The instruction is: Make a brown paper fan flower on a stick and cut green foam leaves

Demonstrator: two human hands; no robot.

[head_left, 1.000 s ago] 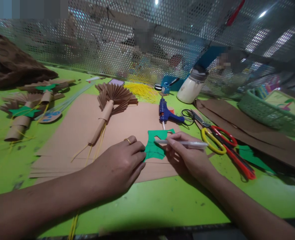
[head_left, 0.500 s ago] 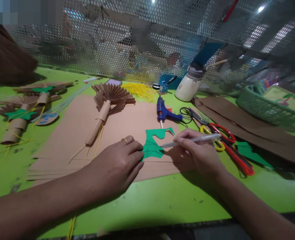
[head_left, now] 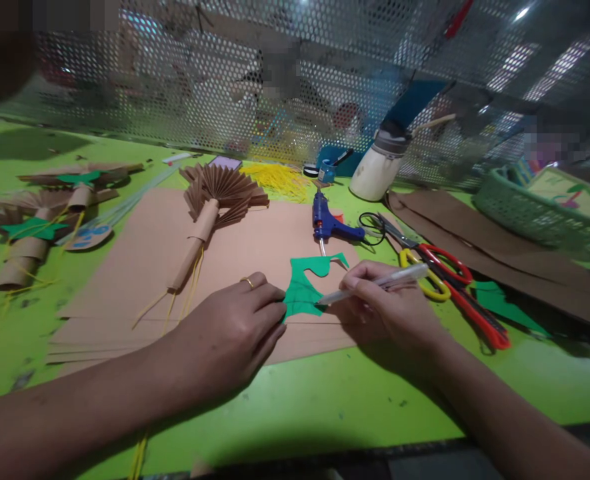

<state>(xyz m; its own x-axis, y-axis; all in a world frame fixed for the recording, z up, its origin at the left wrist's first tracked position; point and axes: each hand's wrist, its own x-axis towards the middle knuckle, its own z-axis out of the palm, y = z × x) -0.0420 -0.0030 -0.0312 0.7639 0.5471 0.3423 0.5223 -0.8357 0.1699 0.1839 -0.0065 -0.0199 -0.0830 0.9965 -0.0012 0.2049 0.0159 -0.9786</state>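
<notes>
A cut piece of green paper (head_left: 302, 297) with dark drawn lines lies on a stack of brown paper sheets (head_left: 269, 233). My left hand (head_left: 237, 327), a ring on one finger, holds its left edge down with bent, closed fingers; the thumb is hidden. In my right hand (head_left: 389, 300) is a pen (head_left: 399, 276), pinched with its tip on the green paper's lower right part. Just behind the paper stands a blue glue gun (head_left: 325, 219). A figure of pleated brown paper and a rolled tube (head_left: 199, 233) lies left of it on the sheets.
Scissors (head_left: 437, 260) and a red cutter (head_left: 477, 313) lie at right, near dark brown paper (head_left: 499, 233) and a green basket (head_left: 535, 207). A white bottle (head_left: 377, 170) and yellow strands (head_left: 275, 180) are behind. More paper figures (head_left: 29, 247) lie at left.
The pen tip has shifted slightly left and down on the green paper, my right hand with it. At the upper left, a dark brown shape has moved up and away from the table.
</notes>
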